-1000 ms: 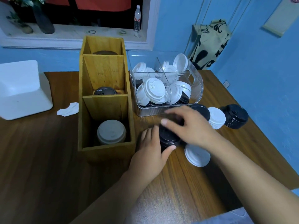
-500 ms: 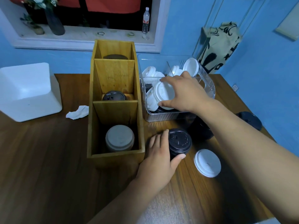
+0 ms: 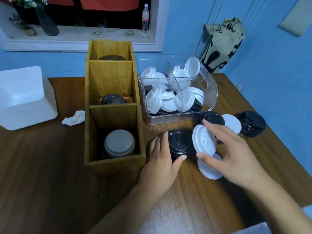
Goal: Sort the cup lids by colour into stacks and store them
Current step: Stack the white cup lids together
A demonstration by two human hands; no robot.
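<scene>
The right hand has come back from the clear bin, where it was reaching half a second ago. It now pinches 1 white lid between thumb and fingers. The lid is tilted on edge, just above the single white lid lying on the tabletop.

The left hand has not moved. Its fingers and thumb stay curled round the black stack, which stands just beside the wooden organiser.

So 1 more white lid is out of the mixed bin. It looks about to be set on the lone white one, which would start a second white pile next to the black stack.

Behind the right hand stand 3 more piles: black, white and black. The organiser's near compartment holds a grey lid stack, and its middle compartment holds a dark lid.

Many white lids and some black ones remain in the bin, so the sorting seems far from finished. The stacks on the tabletop are not yet stored.
</scene>
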